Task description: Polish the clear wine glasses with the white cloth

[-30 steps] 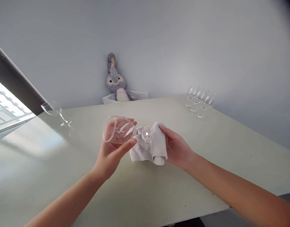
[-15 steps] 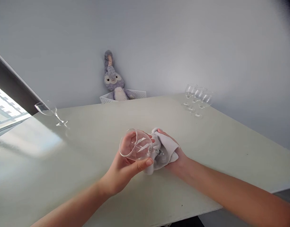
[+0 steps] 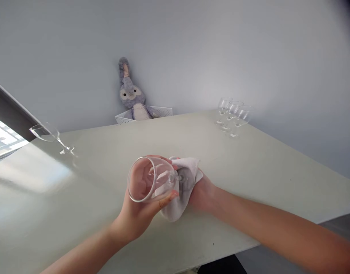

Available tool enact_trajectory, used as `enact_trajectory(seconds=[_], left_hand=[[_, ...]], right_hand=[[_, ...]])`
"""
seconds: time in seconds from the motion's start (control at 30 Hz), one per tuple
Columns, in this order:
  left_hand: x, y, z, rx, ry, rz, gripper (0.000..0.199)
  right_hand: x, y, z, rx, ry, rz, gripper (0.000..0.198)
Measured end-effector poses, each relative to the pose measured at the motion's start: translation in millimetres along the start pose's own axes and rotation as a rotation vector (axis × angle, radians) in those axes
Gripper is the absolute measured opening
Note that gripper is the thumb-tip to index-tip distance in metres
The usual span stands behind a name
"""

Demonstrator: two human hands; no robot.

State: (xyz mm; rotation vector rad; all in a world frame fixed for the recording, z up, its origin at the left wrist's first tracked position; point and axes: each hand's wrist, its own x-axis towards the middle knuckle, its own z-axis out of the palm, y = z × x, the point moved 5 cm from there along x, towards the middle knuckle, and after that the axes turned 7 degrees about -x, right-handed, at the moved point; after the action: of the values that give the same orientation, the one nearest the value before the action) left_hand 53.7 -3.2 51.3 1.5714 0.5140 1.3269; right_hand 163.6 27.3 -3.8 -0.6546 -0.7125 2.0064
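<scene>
Left hand (image 3: 139, 215) gripped glass (image 3: 163, 173), fingers part-closed round bowl | long axis lay near level, rim leftward, stem rightward | right of grip, right hand (image 3: 202, 195) cupped cloth (image 3: 189, 192) about foot

Near stemmed glass (image 3: 153, 179): clear, smooth, glossy, bright highlights on bowl. Cloth (image 3: 175, 208): matt, soft-looking textile. Far-left stemmed glass (image 3: 47, 133), far-right glasses (image 3: 234, 109): likewise clear, shiny. Tabletop (image 3: 106, 146): smooth, satin, glossy glare at left. Far plush toy (image 3: 131, 99): fuzzy, matt fabric. Far basket (image 3: 165, 112): perforated, plastic-looking. Far wall (image 3: 197, 53): smooth, low sheen.
</scene>
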Motion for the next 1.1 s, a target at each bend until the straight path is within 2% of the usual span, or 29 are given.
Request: enact_trajectory(seconds=[0.1,0.23,0.33,0.43,0.53,0.57,0.63,0.77,0.83,0.93,1.1], left_hand=[[1,-1,1,-0.01,0.01,-0.024,0.049],[-2,2,7,-0.038,-0.009,-0.051,0.044],[-4,8,10,-0.017,-0.018,-0.028,0.047],[-2,17,11,0.039,-0.005,0.031,0.052],[1,22,12,0.069,-0.022,0.042,0.055],[1,24,11,0.079,-0.031,0.051,0.056],[2,26,9,0.103,-0.032,0.091,0.056],[3,21,0,0.225,0.004,0.155,0.057],[2,17,-6,0.269,0.04,0.182,0.061],[2,10,-12,0.307,0.099,0.146,0.054],[3,13,-11,0.266,0.141,0.118,0.049]], right_hand=[[-2,6,6,0.137,-0.03,0.115,0.003],[-6,19,3,0.23,-0.059,0.292,0.025],[-7,19,1,0.222,-0.091,0.299,0.033],[-9,18,3,0.149,-0.09,0.338,0.034],[-13,20,2,-0.085,0.037,0.454,0.032],[-13,19,0,-0.165,0.09,0.455,0.029],[-11,13,-2,-0.262,0.158,0.383,0.021],[-4,-4,-3,-0.26,0.17,0.095,0.006],[-2,-12,-6,-0.254,0.199,-0.017,0.009],[-3,-19,-7,-0.257,0.229,-0.159,0.021],[-7,-23,1,-0.471,0.132,-0.346,0.024]])
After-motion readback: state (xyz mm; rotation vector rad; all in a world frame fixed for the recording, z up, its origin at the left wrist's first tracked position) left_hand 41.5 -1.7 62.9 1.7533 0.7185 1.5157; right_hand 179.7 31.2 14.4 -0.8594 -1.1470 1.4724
